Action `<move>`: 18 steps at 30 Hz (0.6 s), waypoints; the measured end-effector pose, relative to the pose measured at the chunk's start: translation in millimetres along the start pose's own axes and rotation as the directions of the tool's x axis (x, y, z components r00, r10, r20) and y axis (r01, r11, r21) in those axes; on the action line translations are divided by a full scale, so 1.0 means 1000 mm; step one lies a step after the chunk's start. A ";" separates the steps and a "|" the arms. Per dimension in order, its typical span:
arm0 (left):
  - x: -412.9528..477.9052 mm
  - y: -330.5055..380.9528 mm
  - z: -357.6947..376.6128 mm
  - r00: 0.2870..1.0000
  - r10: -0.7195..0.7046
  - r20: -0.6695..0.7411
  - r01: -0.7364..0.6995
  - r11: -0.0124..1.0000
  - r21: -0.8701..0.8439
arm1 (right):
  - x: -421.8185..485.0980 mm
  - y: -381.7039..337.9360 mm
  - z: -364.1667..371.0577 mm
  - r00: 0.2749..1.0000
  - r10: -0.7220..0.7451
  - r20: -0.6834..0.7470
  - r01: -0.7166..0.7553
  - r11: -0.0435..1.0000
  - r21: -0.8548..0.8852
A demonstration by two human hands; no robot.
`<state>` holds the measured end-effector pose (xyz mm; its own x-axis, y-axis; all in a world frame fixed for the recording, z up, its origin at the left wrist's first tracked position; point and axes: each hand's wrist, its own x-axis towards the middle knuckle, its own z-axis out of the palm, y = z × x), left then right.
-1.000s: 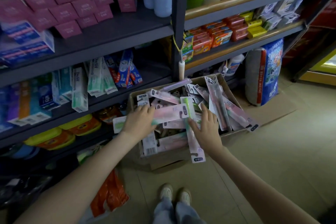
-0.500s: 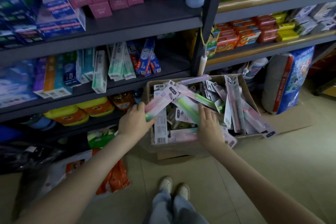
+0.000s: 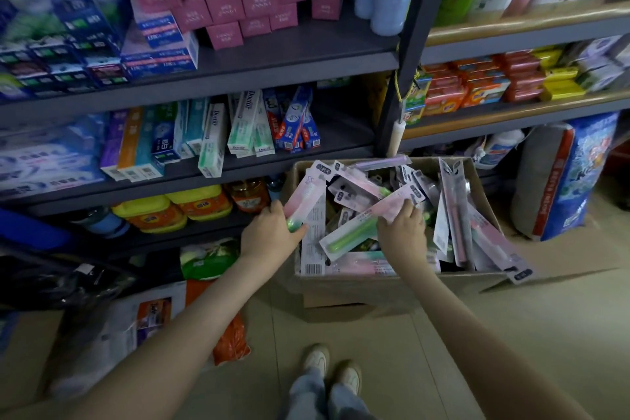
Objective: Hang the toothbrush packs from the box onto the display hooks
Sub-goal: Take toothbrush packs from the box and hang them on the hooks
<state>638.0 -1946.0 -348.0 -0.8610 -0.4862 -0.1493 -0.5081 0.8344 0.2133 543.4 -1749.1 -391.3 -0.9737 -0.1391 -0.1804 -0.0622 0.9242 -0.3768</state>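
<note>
arms (image 3: 177,334) outstretched | left hand (image 3: 269,232) holds pack (image 3: 306,194) (tilted) | right hand (image 3: 402,233) holds second pack (image 3: 385,206)

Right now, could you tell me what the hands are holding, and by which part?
The left hand grips a pink-and-green toothbrush pack by its green lower end; the right hand grips a pink pack by its lower end.

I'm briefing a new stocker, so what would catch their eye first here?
The open cardboard box on the floor, heaped with toothbrush packs, sits centre frame. The left hand grips a pink-and-green pack at its left edge; the right hand holds a pink pack over the middle. Pink cartons crowd the upper shelf.
</note>
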 end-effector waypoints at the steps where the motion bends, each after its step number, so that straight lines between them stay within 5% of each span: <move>1: -0.001 0.003 0.000 1.000 -0.011 0.003 0.011 1.000 -0.001 | 0.002 -0.007 0.003 0.997 0.068 0.037 -0.072 0.991 0.112; 5: -0.007 0.012 -0.001 0.999 -0.035 0.042 0.035 0.999 0.017 | 0.008 -0.043 0.014 0.941 0.297 0.163 -0.337 0.877 0.342; 10: -0.013 0.007 -0.009 0.998 -0.065 0.016 0.064 0.997 0.039 | 0.004 -0.061 0.021 0.901 0.406 0.153 -0.427 0.766 0.481; 14: -0.015 0.000 -0.021 0.998 -0.055 -0.026 0.057 0.995 0.076 | -0.005 -0.061 0.015 0.916 0.385 0.113 -0.375 0.722 0.582; 18: -0.011 0.000 -0.028 0.997 -0.009 -0.070 0.010 1.000 0.024 | -0.019 -0.061 0.009 0.959 0.282 -0.022 -0.172 0.646 0.744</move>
<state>647.3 -1948.1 -319.6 -0.8559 -0.5105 -0.0829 -0.5165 0.8353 0.1883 568.2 -1806.4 -373.1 -0.9564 0.1347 -0.2590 0.2906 0.3565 -0.8879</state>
